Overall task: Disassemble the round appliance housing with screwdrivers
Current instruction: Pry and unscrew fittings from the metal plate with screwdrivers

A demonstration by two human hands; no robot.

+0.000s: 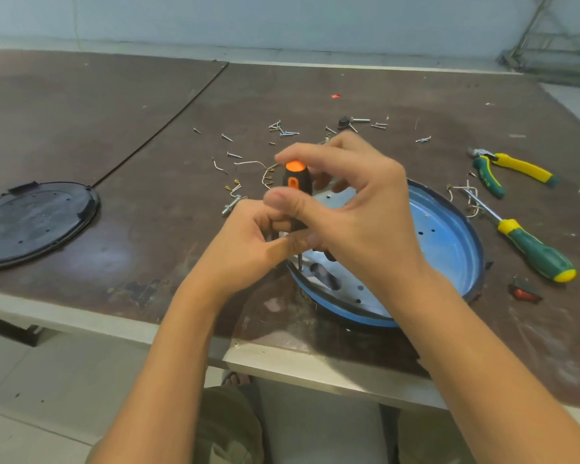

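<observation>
1. Black round cover (31,222): flat nr left edge of table (154,105), well apart from the work.
2. Left hand (245,242): fingers curled, pinching low end of orange-black screwdriver (295,182) where handle meets shaft; looks to be steadying it.
3. Right hand (355,209): fingers arched round handle top, thumb on its side, index tip by orange cap. Light grip, not a full fist.
4. Screwdriver upright, shaft going down at housing's near-left rim; tip contact hidden.
5. Blue round housing (449,249): nr table front edge, right of centre, open side up. Judged: thin metal shell, light, stiff, prob. slides or spins under torque. Brace by rim; edge may be sharp.
6. Green-yellow screwdriver (529,246) and pliers (509,169): right of housing, untouched.
</observation>
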